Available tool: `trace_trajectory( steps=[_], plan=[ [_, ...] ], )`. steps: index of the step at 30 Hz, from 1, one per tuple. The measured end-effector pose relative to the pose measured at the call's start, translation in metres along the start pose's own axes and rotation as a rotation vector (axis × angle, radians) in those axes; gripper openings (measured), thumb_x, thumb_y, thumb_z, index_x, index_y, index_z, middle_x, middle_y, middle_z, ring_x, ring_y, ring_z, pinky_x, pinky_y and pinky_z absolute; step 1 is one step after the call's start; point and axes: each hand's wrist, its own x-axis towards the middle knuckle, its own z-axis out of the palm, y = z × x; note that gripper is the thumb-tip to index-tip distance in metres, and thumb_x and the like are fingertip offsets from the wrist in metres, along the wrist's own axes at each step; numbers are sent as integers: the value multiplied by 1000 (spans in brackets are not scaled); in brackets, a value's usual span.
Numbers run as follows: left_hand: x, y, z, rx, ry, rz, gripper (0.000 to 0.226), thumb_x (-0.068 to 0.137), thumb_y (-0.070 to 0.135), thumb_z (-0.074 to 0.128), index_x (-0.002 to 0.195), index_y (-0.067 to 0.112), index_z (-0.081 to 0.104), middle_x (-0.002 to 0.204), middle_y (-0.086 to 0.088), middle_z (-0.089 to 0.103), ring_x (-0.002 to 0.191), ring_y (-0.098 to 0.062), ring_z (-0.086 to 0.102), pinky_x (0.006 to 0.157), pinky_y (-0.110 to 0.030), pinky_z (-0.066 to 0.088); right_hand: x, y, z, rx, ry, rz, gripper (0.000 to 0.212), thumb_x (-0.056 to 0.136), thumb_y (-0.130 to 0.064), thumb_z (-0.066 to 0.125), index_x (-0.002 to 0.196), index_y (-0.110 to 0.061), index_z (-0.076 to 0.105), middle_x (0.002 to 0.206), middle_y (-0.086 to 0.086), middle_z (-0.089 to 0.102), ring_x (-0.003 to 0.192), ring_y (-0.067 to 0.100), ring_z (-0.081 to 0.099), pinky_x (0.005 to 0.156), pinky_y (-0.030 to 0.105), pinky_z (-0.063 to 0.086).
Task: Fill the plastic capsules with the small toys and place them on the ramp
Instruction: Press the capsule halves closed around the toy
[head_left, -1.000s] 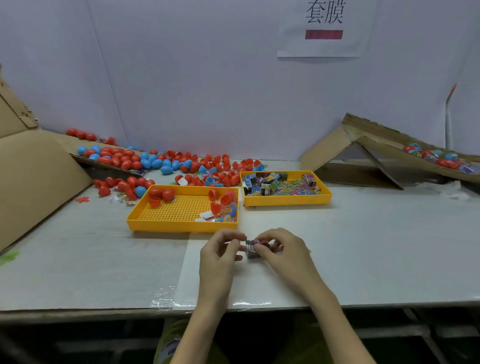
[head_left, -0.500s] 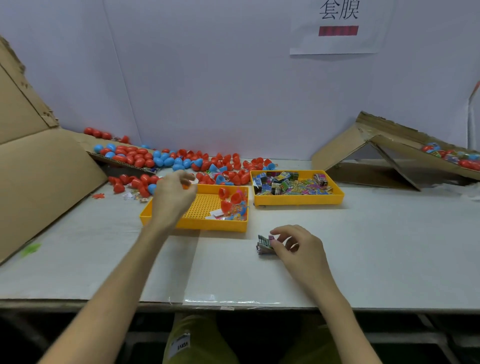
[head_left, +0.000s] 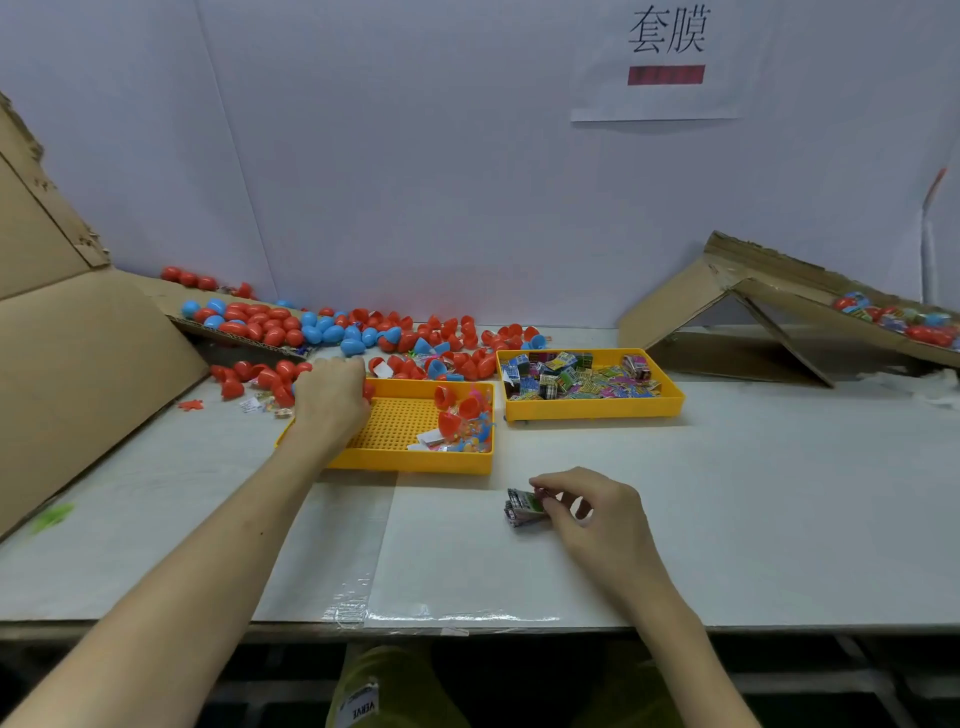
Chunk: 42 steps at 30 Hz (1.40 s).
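A white paper sign (head_left: 660, 98) on the far wall (head_left: 415, 156), right of centre, carries the black characters "套膜" above a solid red bar. At the near edge, a white tag (head_left: 358, 705) on the person's yellow-green garment (head_left: 400, 686) reads "VERVE", seen turned. Print on the toy packets (head_left: 571, 379) in the right tray (head_left: 592, 409) is too small to read.

Left forearm (head_left: 208, 551), right forearm (head_left: 670, 608) bare; olive-yellow garment (head_left: 400, 680) at lap; white tag (head_left: 358, 705), dark lettering.
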Motion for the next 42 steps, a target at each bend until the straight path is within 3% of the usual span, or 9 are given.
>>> trace_trajectory(
  steps=[4, 9, 12, 14, 18, 22, 28, 34, 42],
  plan=[
    [-5, 12, -14, -262, 33, -10, 36, 93, 3, 62, 129, 0, 60, 123, -19, 54, 108, -32, 57, 93, -40, 52, 0, -1, -2, 15, 51, 42, 33, 80, 4, 73, 98, -23, 78, 79, -29, 69, 73, -4, 63, 68, 3, 42],
    [-58, 54, -66, -743, 186, 214, 25, 93, 20, 67, 117, 17, 61, 103, 1, 55, 88, -6, 55, 81, -12, 43, -2, -4, -3, 62, 54, 82, 46, 80, 2, 74, 101, -39, 72, 76, -25, 71, 79, -6, 68, 72, 7, 47],
    [-124, 80, -71, -977, -8, 367, 16, 93, 43, 49, 106, 33, 45, 94, 9, 63, 87, -4, 60, 72, -18, 48, -2, -6, -4, 74, 55, 83, 48, 81, 0, 74, 100, -43, 69, 76, -17, 74, 79, -4, 69, 72, 10, 48],
    [-158, 90, -56, -978, -140, 395, 21, 90, 51, 40, 106, 37, 43, 98, 6, 65, 88, -8, 59, 75, -29, 47, -2, -6, -4, 64, 50, 67, 43, 80, 0, 74, 100, -38, 71, 77, -16, 74, 77, -2, 69, 71, 10, 49],
    [-179, 100, -31, -950, -224, 383, 13, 91, 46, 42, 103, 42, 41, 87, 8, 60, 84, -6, 54, 70, -21, 39, -2, -5, -4, 38, 46, 28, 37, 79, 2, 74, 98, -30, 73, 78, -21, 70, 75, 2, 67, 69, 10, 49],
    [-177, 101, -27, -1052, -257, 281, 17, 89, 45, 43, 102, 35, 45, 88, -18, 67, 79, -24, 61, 74, -45, 46, -2, -3, -2, -3, 40, -7, 36, 78, 1, 73, 96, -30, 73, 79, -20, 70, 77, 1, 65, 67, 7, 44],
    [-177, 101, -29, -1085, -318, 249, 21, 90, 45, 44, 103, 29, 48, 96, -18, 70, 87, -32, 63, 80, -53, 47, -4, -6, -2, -44, 29, -25, 35, 82, -6, 72, 104, -34, 71, 81, -14, 70, 82, 4, 64, 76, 16, 47],
    [-179, 102, -27, -1023, -298, 239, 23, 88, 50, 44, 106, 36, 47, 92, 1, 66, 84, -14, 59, 79, -44, 50, 5, -2, -10, 110, 93, 272, 18, 87, -15, 72, 94, -31, 69, 75, -10, 66, 70, 3, 59, 62, 7, 42],
    [-178, 104, -19, -985, -275, 293, 14, 88, 49, 44, 100, 45, 41, 85, 8, 61, 81, -8, 54, 68, -22, 41, 4, -2, -7, 75, 8, 308, 14, 83, -17, 76, 92, -28, 73, 69, -5, 66, 63, 3, 57, 60, 10, 43]
  ],
)
